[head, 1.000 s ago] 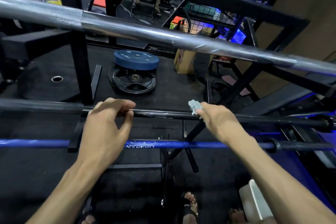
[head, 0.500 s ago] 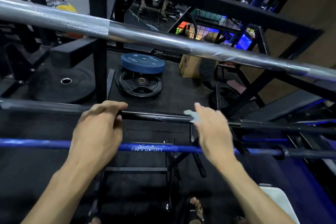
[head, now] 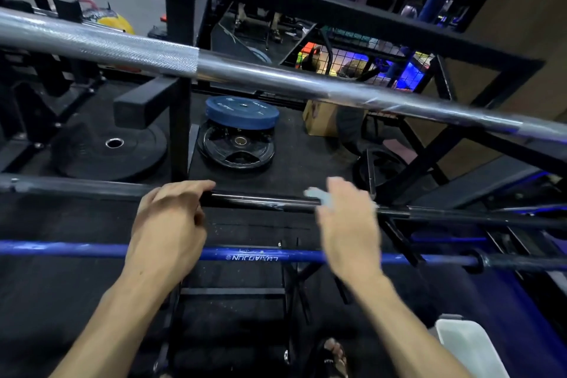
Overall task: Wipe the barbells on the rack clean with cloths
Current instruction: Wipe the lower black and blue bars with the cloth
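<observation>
Landmark: the black barbell (head: 260,200), which lies crosswise on the black rack (head: 179,107); every place below is told from it.
Change, right hand: the right hand (head: 348,225) and its pale cloth (head: 316,196) sit about as far from the left hand as half a second ago; a second ago they were farther out along the bar. The hand is motion-blurred now.
Change, left hand: the left hand (head: 170,221) is on the same stretch of the bar as in both earlier frames.
Change, view: the camera has tipped up a little, so more of the rack's top beam and the floor beyond show.
Left hand state: fingers curled over the black barbell from the near side, gripping it.
Right hand state: it presses the cloth on the black barbell; blur hides whether the fingers wrap round the bar.
Cloth: bunched on top of the bar, poking out past the fingertips on the side toward the left hand.
Other barbells: a silver barbell (head: 276,83) runs above and beyond; a blue barbell (head: 254,255) lies nearer the person and lower.
Writing: white letters on the blue barbell, upside down from here, not read with certainty.
Open room: bare bar shows between the two hands, with longer bare runs outside each hand.
Beyond the bar: a blue plate (head: 242,112) stacked on a black plate (head: 236,149), and another black plate (head: 107,152) past the rack post.
Near side: a white tub (head: 469,347) low at the right.
</observation>
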Demonstrator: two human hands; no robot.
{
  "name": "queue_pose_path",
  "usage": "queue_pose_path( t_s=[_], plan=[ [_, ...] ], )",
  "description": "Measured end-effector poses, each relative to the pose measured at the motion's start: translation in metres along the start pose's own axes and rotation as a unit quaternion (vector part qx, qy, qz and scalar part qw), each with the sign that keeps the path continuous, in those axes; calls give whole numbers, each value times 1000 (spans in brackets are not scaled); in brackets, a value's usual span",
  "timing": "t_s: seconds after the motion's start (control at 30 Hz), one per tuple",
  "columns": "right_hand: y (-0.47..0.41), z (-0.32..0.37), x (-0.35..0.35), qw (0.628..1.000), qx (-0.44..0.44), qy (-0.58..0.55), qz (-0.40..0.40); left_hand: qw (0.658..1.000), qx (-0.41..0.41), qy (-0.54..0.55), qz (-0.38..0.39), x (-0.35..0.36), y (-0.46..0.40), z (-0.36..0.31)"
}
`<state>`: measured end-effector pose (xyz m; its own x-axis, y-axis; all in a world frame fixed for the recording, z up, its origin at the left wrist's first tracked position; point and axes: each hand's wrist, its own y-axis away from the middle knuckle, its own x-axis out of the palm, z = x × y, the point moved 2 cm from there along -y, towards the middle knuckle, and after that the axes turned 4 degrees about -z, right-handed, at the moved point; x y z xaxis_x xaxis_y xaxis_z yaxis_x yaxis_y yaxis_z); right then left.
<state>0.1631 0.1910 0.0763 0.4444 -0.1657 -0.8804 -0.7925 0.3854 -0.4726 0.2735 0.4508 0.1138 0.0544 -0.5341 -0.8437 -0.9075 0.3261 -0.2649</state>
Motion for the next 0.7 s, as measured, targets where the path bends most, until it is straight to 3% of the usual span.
queue_pose_path(
  t_s=[0.07, 0.13, 0.17, 0.27, 0.37, 0.43, 0.53, 0.6, 0.7],
  plan=[
    [8, -34, -7, 994, 103, 9, -31, 1000, -9, 1, 2, 0, 0, -2],
    [7, -11, 1, 987, 147, -5, -71, 1000, -18, 15, 9, 0, 0, -5],
    [6, 14, 4, 988, 133, -22, -76, 999, -23, 25, 14, -1, 0, -6],
    [13, 88, 9, 996, -21, -85, -11, 999, -24, 31, 15, -1, 0, -4],
    [11, 57, 10, 984, -136, -114, 22, 999, -14, 34, -3, -4, -1, -4],
    [8, 11, 13, 988, -130, -88, 8, 999, -15, 42, -14, -4, -1, -3],
    [7, -31, 4, 992, -37, -118, -35, 997, -35, 73, -17, 2, 0, 0],
    [8, -8, 7, 984, -57, -159, -58, 994, -47, 97, -17, 6, -1, 3],
    [-4, 68, 15, 965, -154, -199, -71, 985, -64, 156, -35, 6, -1, 4]
  ],
)
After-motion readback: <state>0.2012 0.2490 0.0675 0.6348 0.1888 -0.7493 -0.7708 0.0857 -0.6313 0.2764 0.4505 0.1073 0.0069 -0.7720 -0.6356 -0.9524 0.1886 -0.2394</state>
